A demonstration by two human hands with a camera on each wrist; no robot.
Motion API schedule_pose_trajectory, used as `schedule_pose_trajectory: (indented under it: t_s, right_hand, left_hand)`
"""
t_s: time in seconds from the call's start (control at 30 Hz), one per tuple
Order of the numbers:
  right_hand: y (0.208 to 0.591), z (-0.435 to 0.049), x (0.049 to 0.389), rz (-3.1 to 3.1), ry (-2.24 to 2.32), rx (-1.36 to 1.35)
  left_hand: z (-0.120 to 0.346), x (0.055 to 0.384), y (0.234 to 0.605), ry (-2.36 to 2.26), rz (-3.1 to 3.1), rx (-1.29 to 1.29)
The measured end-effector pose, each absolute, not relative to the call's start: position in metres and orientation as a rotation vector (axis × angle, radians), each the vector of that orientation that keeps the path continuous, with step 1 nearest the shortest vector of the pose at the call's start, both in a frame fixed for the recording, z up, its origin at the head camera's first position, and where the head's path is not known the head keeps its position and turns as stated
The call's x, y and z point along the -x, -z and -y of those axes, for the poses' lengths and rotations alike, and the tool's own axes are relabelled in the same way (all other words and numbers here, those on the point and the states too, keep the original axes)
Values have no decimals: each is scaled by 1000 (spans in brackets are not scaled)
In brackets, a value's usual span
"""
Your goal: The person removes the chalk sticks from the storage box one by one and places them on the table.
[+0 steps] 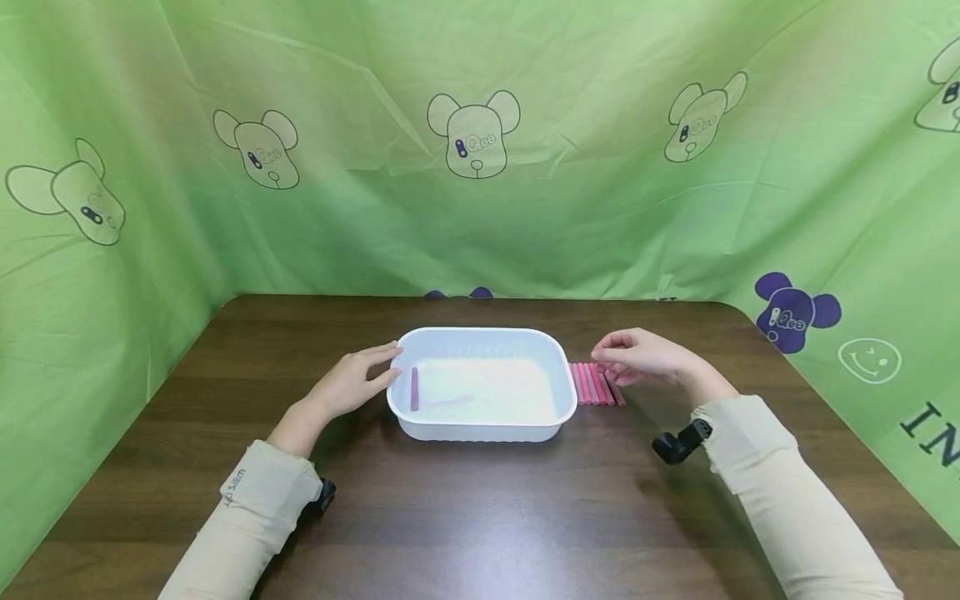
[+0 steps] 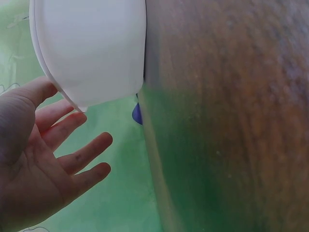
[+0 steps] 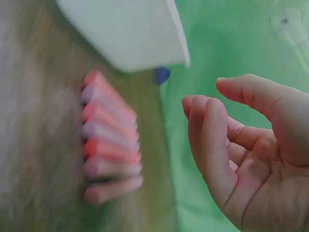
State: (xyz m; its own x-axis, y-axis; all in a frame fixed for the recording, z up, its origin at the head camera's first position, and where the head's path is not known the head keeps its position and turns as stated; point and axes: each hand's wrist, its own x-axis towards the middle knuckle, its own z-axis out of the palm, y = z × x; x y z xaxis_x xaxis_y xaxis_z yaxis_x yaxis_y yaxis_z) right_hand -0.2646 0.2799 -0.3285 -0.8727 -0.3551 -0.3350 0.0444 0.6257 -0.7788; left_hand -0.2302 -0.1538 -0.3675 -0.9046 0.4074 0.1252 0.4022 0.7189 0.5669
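A white plastic basin (image 1: 480,432) stands mid-table with a single dark pink stick (image 1: 415,389) lying inside at its left end. My left hand (image 1: 356,379) holds the basin's left rim; the left wrist view shows the thumb on one side of the rim and fingertips on the other. To the basin's right, several pink, red and purplish sticks (image 3: 113,152) lie side by side in a row; whether they are chalk or clay cannot be told. Over that row hovers my right hand (image 1: 637,357), fingers loosely bent, a gap between thumb and forefinger, nothing in it.
The dark wooden table (image 1: 480,508) extends around the basin. Behind and at the sides hangs a green curtain (image 1: 570,217) printed with cartoon heads. Black wrist cameras sit at both cuffs, the right camera (image 1: 681,442) showing plainly.
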Motion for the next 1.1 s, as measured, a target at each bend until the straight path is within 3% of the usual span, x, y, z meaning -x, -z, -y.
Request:
schedule_pose_trajectory:
  t_s: [0.37,1.1]
  right_hand:
    - [304,-227,267,-2441,1051,434]
    - [294,-144,293,-2339,968,571]
  left_hand:
    - [155,231,368,-960,-2903,-686]
    - [156,232,369,-954,-2905,-694]
